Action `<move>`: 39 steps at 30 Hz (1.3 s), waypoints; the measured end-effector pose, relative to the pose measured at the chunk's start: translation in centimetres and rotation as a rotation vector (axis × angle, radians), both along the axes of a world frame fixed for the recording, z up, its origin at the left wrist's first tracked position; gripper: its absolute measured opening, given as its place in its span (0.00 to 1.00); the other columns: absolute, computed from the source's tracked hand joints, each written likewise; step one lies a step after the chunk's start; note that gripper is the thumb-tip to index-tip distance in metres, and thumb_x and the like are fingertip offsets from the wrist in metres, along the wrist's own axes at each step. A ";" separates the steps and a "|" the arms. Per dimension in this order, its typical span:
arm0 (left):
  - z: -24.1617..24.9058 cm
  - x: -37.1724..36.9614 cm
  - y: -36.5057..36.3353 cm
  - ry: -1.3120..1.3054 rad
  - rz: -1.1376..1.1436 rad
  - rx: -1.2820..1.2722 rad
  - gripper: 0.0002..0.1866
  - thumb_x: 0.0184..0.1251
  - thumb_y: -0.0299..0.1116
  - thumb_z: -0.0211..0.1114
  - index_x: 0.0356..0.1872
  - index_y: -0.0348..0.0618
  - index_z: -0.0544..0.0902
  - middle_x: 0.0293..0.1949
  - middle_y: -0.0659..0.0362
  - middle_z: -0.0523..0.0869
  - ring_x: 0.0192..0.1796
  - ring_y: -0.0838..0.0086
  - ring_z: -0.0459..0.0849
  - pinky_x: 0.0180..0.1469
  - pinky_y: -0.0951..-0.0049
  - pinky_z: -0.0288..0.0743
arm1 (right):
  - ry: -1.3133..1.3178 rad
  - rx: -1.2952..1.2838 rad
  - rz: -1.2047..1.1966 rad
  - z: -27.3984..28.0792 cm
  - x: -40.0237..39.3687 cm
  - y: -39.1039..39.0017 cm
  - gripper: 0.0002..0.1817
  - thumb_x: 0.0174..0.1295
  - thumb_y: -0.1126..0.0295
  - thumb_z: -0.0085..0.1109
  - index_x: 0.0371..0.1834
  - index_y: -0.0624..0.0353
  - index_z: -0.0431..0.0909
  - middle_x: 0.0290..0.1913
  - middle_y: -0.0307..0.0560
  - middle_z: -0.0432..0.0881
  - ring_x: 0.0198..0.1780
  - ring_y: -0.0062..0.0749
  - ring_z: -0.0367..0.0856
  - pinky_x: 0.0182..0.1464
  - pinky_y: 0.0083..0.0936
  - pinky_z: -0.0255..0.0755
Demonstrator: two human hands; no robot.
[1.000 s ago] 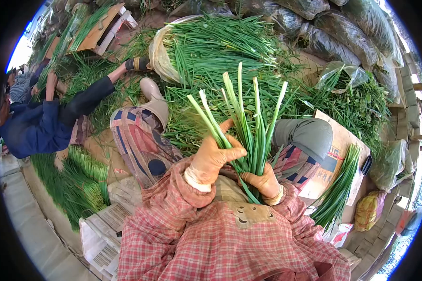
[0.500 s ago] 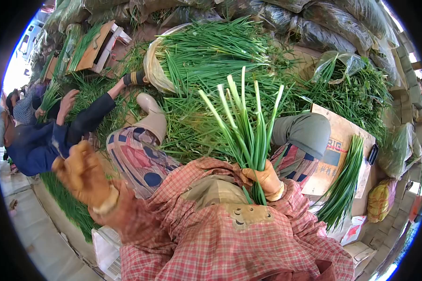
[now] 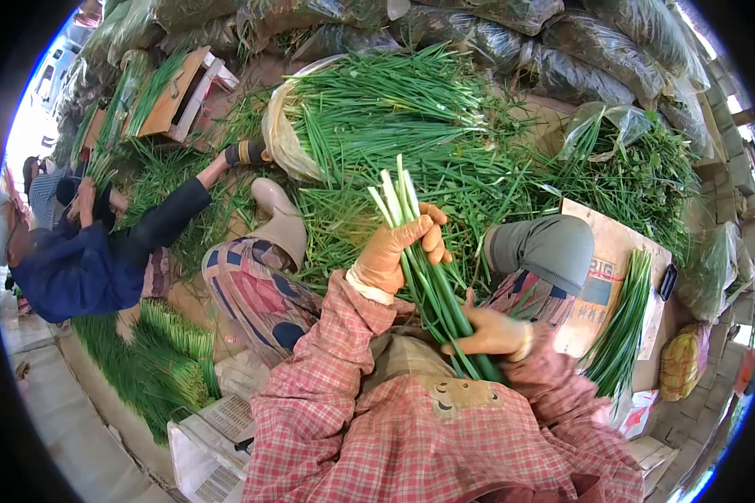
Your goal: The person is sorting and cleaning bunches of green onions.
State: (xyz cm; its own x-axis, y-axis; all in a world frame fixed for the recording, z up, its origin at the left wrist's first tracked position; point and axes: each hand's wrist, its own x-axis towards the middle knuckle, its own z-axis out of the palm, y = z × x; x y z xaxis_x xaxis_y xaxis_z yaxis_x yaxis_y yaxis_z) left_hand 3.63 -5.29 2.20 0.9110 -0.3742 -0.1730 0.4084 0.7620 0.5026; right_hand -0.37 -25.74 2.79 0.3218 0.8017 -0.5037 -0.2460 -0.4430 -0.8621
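Note:
A bunch of scallions (image 3: 434,303) stands tilted in front of my body, pale stalk ends up and green leaves down. My gloved left hand (image 3: 398,245) closes around its upper part, just below the white ends. Lower down, my gloved right hand (image 3: 493,332) wraps the green leaves; some of its fingers are behind them. To my right, another bunch of scallions (image 3: 625,314) lies on a wooden board (image 3: 580,323) with a dark object (image 3: 668,279) at its edge. Beyond my hands spreads a large heap of scallions (image 3: 386,92), partly inside a plastic sack (image 3: 282,138).
A co-worker in dark blue (image 3: 84,268) sits at the left, an arm stretched toward the sack. Stacked bunches (image 3: 164,360) lie at lower left by a white crate (image 3: 205,453). Filled plastic bags (image 3: 596,63) line the back. Loose greens (image 3: 646,163) pile at the right.
My left hand has come from the left side onto the upper stalks. The bunch is lower and shows fewer fanned-out stalks. My right hand stays on its lower part.

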 end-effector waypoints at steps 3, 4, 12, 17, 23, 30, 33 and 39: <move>0.3 0.6 0.0 -0.065 -0.061 0.014 0.15 0.61 0.38 0.61 0.43 0.38 0.74 0.21 0.63 0.72 0.26 0.72 0.76 0.39 0.64 0.76 | -0.592 -0.001 -0.132 2.8 7.8 -3.8 0.34 0.51 0.54 0.63 0.57 0.64 0.67 0.49 0.50 0.76 0.50 0.33 0.74 0.53 0.29 0.67; 0.7 0.6 -0.3 -0.089 -0.076 0.014 0.15 0.61 0.38 0.61 0.43 0.38 0.74 0.21 0.63 0.72 0.26 0.72 0.76 0.39 0.64 0.76 | -0.573 0.130 -0.349 4.9 10.5 -3.3 0.32 0.55 0.54 0.59 0.58 0.64 0.66 0.53 0.50 0.74 0.54 0.33 0.72 0.55 0.29 0.65; 1.4 -1.6 -0.3 -0.038 0.150 0.445 0.14 0.60 0.36 0.60 0.42 0.40 0.74 0.22 0.61 0.74 0.28 0.69 0.75 0.38 0.63 0.73 | -0.919 0.453 0.162 12.5 15.8 10.8 0.23 0.60 0.59 0.44 0.53 0.65 0.70 0.44 0.50 0.76 0.46 0.38 0.75 0.50 0.30 0.67; 2.4 0.1 -0.9 0.243 0.184 -0.015 0.09 0.68 0.37 0.51 0.37 0.42 0.73 0.15 0.67 0.63 0.19 0.82 0.62 0.29 0.78 0.65 | -1.253 0.199 -0.444 8.4 8.3 7.0 0.31 0.44 0.56 0.60 0.51 0.62 0.69 0.37 0.52 0.77 0.39 0.45 0.77 0.41 0.35 0.69; 9.0 3.7 -7.1 -0.061 0.125 -0.052 0.09 0.69 0.36 0.50 0.37 0.42 0.71 0.13 0.71 0.55 0.15 0.87 0.55 0.23 0.84 0.59 | -0.571 0.129 -0.743 6.4 -0.3 -0.7 0.46 0.46 0.69 0.59 0.68 0.58 0.42 0.43 0.65 0.74 0.44 0.55 0.77 0.44 0.40 0.71; 10.2 6.0 -20.3 -0.447 -0.229 0.055 0.38 0.61 0.50 0.58 0.65 0.40 0.54 0.58 0.47 0.67 0.59 0.62 0.68 0.62 0.63 0.62 | -0.653 -0.305 -1.036 11.9 -6.6 -17.9 0.38 0.50 0.76 0.53 0.67 0.52 0.49 0.41 0.62 0.77 0.42 0.52 0.78 0.42 0.35 0.72; 5.4 8.5 -18.3 -0.303 -0.149 0.347 0.44 0.56 0.45 0.66 0.67 0.38 0.49 0.60 0.50 0.65 0.59 0.66 0.67 0.61 0.62 0.60 | -0.795 -0.656 -1.225 7.1 -7.0 -23.9 0.37 0.50 0.77 0.51 0.66 0.53 0.50 0.38 0.65 0.76 0.41 0.54 0.77 0.41 0.38 0.71; -8.6 8.3 -5.3 -0.019 0.041 1.077 0.33 0.56 0.36 0.64 0.62 0.41 0.61 0.53 0.54 0.72 0.53 0.72 0.72 0.55 0.68 0.65 | -1.062 -1.063 -1.249 -7.6 -1.9 -29.8 0.36 0.49 0.66 0.60 0.64 0.58 0.57 0.48 0.64 0.74 0.47 0.55 0.75 0.49 0.41 0.68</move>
